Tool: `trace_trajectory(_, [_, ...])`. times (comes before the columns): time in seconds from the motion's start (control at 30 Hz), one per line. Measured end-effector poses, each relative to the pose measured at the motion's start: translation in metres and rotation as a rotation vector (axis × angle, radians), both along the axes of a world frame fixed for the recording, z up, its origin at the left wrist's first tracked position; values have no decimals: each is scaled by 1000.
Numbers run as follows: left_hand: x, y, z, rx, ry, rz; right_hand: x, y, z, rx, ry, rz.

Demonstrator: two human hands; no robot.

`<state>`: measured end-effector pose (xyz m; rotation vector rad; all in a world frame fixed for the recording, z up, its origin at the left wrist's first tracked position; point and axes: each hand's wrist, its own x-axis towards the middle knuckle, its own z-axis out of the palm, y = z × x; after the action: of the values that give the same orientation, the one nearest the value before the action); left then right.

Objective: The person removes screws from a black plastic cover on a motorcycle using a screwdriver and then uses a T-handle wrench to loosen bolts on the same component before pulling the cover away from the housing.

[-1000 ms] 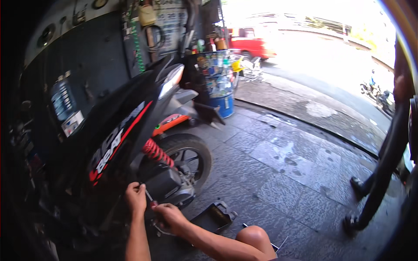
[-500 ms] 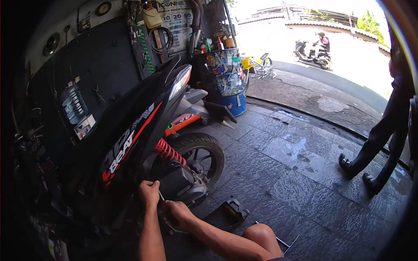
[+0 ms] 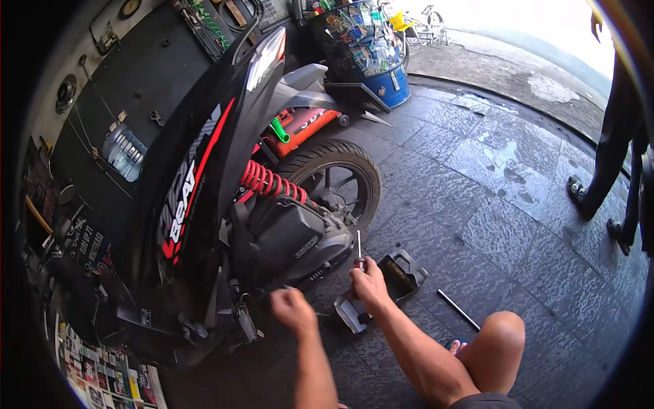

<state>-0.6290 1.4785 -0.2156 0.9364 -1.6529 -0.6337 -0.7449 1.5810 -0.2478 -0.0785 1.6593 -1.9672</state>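
A: Which item was the largest?
B: The scooter (image 3: 204, 184). It stood on the paved floor (image 3: 490, 225), to the front and left of both hands.

A: State the next items by size.
B: A blue drum (image 3: 393, 87) stood beyond the tail. The rear wheel (image 3: 374, 187) was fitted at the near side of the drum, behind a red spring (image 3: 269, 180).

A: And on the floor?
B: A tray (image 3: 413, 270) lay below the wheel, partly hidden by the right arm. A thin rod (image 3: 458, 309) lay to its right.

A: State the condition of each hand.
B: The left hand (image 3: 293, 308) was curled into a fist near the lower engine; whether it held anything could not be determined. The right hand (image 3: 370, 281) was closed around the handle of a screwdriver (image 3: 360, 263), shaft pointing up, above the tray.
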Motion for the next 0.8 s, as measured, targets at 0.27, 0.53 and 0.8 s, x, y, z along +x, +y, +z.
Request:
trace_trajectory(0.27, [-40, 35, -167, 560, -742, -130, -9, 18, 13, -63, 304, 119])
trace_trajectory(0.53, [-85, 30, -48, 1005, 428, -620, -21, 8, 7, -162, 201, 100])
trace_trajectory(0.8, [-95, 10, -23, 1013, 276, -689, -18, 7, 20, -196, 131, 116])
